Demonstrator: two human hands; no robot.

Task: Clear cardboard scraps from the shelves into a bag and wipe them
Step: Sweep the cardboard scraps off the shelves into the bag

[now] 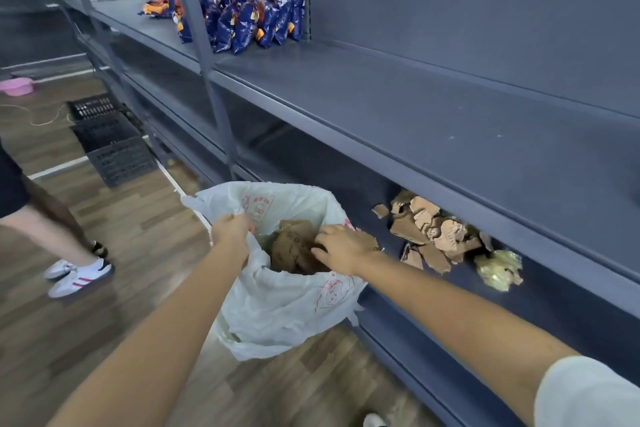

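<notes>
1. Head view puts the white plastic bag (287, 305) at the centre, hanging just in front of the lower shelf (554, 295), its mouth open upward and brown cardboard already inside.
2. Your left hand (232, 230) grips the bag's rim on its left side, fingers curled round a bunch of plastic, holding the mouth up.
3. Your right hand (341, 246) is over the right side of the bag's mouth, fingers loosely spread and bent, tips on the cardboard inside. I cannot tell whether they pinch a piece or only press on it.
4. The cardboard scraps (433, 232) lie in a loose heap on the lower shelf just right of the bag, with a crumpled yellowish wrapper (498, 269) further right.
5. To do this step well, let go only once your fingers are well inside the mouth, and press the load down to make room.
6. Bring the bag's rim against the shelf edge beside the heap and sweep the scraps in with a flat hand; the small torn bits look light and would likely scatter if picked singly.
7. Wiping is not yet due, and no cloth shows near the bag.
</notes>
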